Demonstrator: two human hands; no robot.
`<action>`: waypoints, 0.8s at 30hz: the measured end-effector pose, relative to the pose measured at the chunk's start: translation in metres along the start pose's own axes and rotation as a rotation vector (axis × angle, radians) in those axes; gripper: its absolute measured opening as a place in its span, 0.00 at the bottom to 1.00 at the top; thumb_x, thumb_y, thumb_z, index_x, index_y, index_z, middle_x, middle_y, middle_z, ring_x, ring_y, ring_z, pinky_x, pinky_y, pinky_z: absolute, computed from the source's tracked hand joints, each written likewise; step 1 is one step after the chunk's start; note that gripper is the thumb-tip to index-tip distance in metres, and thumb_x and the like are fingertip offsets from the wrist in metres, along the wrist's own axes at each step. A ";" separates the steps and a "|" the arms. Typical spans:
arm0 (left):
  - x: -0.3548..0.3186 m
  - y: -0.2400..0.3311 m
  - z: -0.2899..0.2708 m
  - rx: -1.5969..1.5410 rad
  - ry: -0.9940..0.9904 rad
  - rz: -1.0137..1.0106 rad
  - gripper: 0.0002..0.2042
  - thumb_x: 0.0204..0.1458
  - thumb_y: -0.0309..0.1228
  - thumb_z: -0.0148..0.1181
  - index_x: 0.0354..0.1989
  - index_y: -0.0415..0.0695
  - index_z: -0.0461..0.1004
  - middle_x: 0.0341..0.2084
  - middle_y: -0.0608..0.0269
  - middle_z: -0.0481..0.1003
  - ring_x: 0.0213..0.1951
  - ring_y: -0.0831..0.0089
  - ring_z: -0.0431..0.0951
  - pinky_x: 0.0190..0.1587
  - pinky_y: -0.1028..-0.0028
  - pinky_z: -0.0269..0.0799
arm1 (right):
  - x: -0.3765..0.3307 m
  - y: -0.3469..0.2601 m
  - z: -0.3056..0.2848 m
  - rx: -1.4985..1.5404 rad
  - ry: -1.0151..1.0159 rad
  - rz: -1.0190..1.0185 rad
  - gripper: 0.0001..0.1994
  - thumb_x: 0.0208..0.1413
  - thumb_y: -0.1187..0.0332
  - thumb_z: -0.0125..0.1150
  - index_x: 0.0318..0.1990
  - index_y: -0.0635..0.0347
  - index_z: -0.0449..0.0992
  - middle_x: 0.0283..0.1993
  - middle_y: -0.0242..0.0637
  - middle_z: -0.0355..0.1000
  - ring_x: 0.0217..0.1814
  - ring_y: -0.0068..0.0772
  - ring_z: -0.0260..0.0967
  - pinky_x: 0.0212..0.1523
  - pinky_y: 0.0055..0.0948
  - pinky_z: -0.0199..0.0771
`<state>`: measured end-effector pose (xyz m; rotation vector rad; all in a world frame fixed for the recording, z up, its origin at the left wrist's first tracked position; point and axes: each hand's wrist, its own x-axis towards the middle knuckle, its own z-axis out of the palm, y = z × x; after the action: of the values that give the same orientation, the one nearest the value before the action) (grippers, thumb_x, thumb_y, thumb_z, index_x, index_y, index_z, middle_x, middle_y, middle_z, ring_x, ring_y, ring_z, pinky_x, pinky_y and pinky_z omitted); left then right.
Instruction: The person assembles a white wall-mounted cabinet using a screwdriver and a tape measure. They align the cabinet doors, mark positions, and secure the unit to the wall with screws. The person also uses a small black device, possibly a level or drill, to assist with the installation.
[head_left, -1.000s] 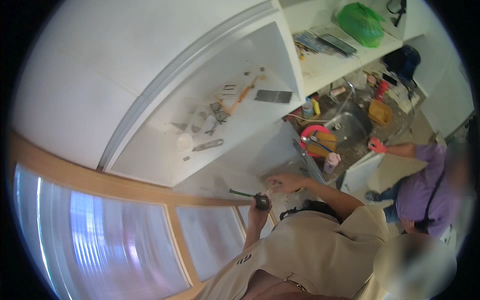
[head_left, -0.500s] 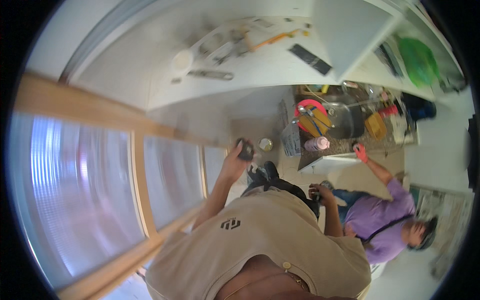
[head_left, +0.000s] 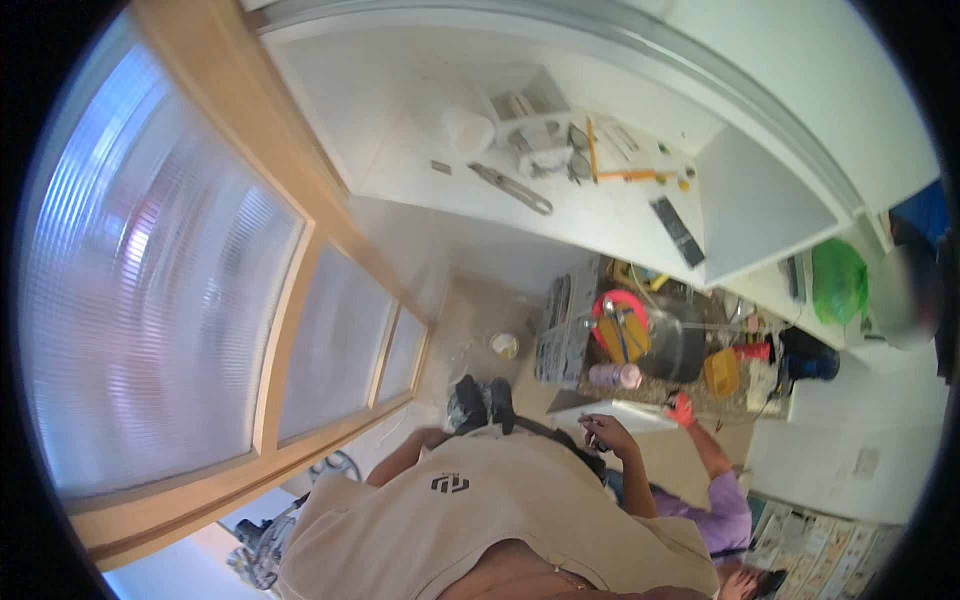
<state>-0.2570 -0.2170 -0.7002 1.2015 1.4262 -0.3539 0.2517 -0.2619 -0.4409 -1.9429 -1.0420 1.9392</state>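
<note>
- Right hand [head_left: 612,434], near: fingers curled round a small dark thing [head_left: 600,445]
- Left hand [head_left: 430,438], near: fingers blurred, cannot tell
- Glazed frame [head_left: 180,270] blocks the left
- Far shelf [head_left: 590,225] holds a grey tool [head_left: 510,187]
- Tabletop [head_left: 656,391] right: sink [head_left: 680,350], bottle [head_left: 613,376], co-worker's gloved hand [head_left: 681,408]

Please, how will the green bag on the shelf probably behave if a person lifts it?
The green bag would probably feel floppy, because it looks like thin plastic. Its rounded bulge suggests contents that might sag when lifted. Weight is unclear: the inside is hidden.

Green bag [head_left: 840,282]; pink basin [head_left: 634,300]; beige shirt [head_left: 540,505], black emblem [head_left: 450,484]; purple sleeve [head_left: 730,512]
</note>
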 end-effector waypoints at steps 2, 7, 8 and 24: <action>-0.015 -0.015 0.045 -0.134 0.067 0.056 0.18 0.58 0.44 0.59 0.47 0.43 0.81 0.45 0.44 0.82 0.48 0.46 0.82 0.53 0.50 0.75 | -0.012 -0.079 -0.014 0.115 0.073 -0.143 0.15 0.71 0.65 0.58 0.60 0.60 0.77 0.31 0.34 0.76 0.22 0.22 0.70 0.23 0.23 0.69; -0.048 -0.041 0.068 -0.238 0.172 0.106 0.19 0.60 0.43 0.56 0.49 0.43 0.82 0.46 0.43 0.82 0.49 0.46 0.82 0.55 0.52 0.75 | -0.024 -0.212 -0.024 0.595 0.157 -0.408 0.17 0.68 0.73 0.57 0.63 0.60 0.73 0.35 0.35 0.75 0.26 0.23 0.71 0.20 0.23 0.68; -0.047 -0.041 0.070 -0.251 0.200 0.127 0.19 0.61 0.43 0.55 0.49 0.43 0.82 0.46 0.43 0.82 0.50 0.46 0.82 0.56 0.52 0.75 | -0.029 -0.241 -0.025 0.547 0.223 -0.503 0.17 0.68 0.74 0.57 0.63 0.59 0.72 0.35 0.35 0.74 0.26 0.23 0.70 0.20 0.23 0.68; -0.039 -0.060 0.044 -0.586 0.245 0.097 0.23 0.65 0.48 0.54 0.53 0.41 0.82 0.49 0.47 0.82 0.53 0.55 0.82 0.58 0.60 0.75 | 0.076 -0.384 -0.089 -0.091 1.144 -1.163 0.20 0.66 0.75 0.59 0.65 0.55 0.76 0.30 0.31 0.75 0.23 0.17 0.66 0.24 0.23 0.67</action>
<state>-0.2886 -0.2947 -0.7030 0.8412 1.5290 0.2787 0.1995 0.0932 -0.2607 -1.4273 -1.3123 0.1083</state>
